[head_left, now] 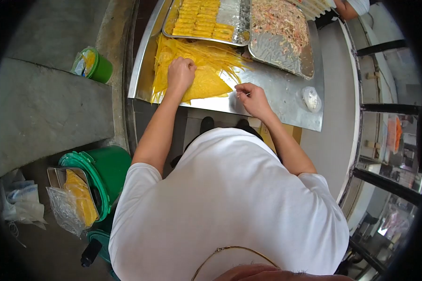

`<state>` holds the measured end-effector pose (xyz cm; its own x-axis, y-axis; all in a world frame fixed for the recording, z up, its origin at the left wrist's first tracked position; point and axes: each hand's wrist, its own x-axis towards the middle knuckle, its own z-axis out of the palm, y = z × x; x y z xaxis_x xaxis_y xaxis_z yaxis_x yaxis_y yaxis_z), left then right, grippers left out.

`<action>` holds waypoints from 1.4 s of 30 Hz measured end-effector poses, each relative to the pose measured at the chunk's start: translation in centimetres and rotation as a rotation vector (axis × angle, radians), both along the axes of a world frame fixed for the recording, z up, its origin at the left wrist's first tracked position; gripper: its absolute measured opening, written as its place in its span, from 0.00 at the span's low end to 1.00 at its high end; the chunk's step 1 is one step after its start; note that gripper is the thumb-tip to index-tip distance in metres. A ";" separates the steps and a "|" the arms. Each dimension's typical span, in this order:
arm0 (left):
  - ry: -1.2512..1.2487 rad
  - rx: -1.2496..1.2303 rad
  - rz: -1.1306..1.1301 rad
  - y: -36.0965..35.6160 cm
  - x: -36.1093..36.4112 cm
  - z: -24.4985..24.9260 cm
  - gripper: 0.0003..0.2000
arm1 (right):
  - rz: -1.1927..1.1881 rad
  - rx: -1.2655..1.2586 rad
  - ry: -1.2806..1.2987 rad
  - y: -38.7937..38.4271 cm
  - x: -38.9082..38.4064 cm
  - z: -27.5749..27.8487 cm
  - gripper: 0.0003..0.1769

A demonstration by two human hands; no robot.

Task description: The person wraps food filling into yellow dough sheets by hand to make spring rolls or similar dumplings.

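A stack of thin yellow wrapper sheets (pixel 206 83) lies on the metal table, with torn-looking strips along its far and right edges. My left hand (pixel 181 75) rests over the stack with its fingers curled in; whatever they grip is hidden. Just right of the stack's pointed corner is my right hand (pixel 252 99), its fingers bent and drawn together above the table's front part. I cannot make out anything between them. Beyond the stack, a metal tray (pixel 241 28) holds rows of yellow rolls (pixel 197 18). Beside it, another tray (pixel 281 65) carries a shredded filling mix (pixel 281 23).
A small clear bag or bowl with white contents (pixel 311 99) sits at the table's (pixel 286 103) right. To the left are a small green bucket (pixel 100 68) and a large green bin (pixel 110 168). Another person's arm (pixel 346 9) shows at the top right.
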<state>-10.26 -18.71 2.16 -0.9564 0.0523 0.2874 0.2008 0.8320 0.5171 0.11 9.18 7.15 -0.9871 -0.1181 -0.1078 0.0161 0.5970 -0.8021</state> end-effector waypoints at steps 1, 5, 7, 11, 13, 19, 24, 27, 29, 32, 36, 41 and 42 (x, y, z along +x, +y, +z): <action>-0.023 0.016 -0.023 -0.1 0.0 0.2 0.10 | 0.002 -0.005 0.001 -0.2 0.0 0.2 0.15; 0.086 0.216 -0.027 -0.1 0.7 0.7 0.10 | -0.010 -0.018 -0.042 0.8 0.6 0.2 0.16; 0.037 0.337 0.000 0.6 0.9 1.3 0.12 | -0.019 -0.037 -0.041 2.4 1.0 -0.8 0.17; -0.294 0.515 -0.068 3.5 1.9 4.1 0.21 | -0.080 -0.040 -0.135 5.6 1.4 -0.5 0.24; -0.342 0.466 -0.218 6.8 3.2 7.0 0.23 | -0.097 -0.079 -0.067 6.5 1.6 1.2 0.28; -0.819 0.934 -0.697 17.5 6.4 8.9 0.25 | 0.129 -0.100 0.102 11.6 1.8 1.4 0.33; -0.717 0.928 -0.403 21.4 2.3 3.6 0.29 | -0.057 -0.393 -0.286 16.1 3.0 0.0 0.07; -0.712 0.731 -0.326 22.4 0.8 0.9 0.30 | -0.222 -0.419 -0.368 17.7 2.7 -2.7 0.05; -0.650 0.654 -0.358 22.5 0.2 -1.3 0.33 | -0.332 -0.270 -0.353 18.2 2.3 -4.1 0.06; -0.580 0.384 -0.326 22.6 1.9 0.2 0.35 | -0.321 0.129 -0.186 18.5 1.8 -4.9 0.10; -0.204 0.083 -0.493 22.0 5.0 1.2 0.27 | -0.283 0.364 0.011 18.3 2.5 -2.9 0.17; 0.022 0.037 -0.541 20.1 7.6 -0.4 0.16 | -0.343 0.352 0.290 20.1 1.9 -0.8 0.19; 0.036 0.056 -0.538 19.5 8.1 -0.4 0.15 | -0.349 0.342 0.361 21.1 0.9 -0.4 0.20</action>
<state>-2.21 0.77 1.72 -0.7880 0.5157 0.3362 0.6097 0.5781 0.5423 1.05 30.27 6.72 -0.9424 0.2017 0.2668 0.0200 0.8301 -0.5572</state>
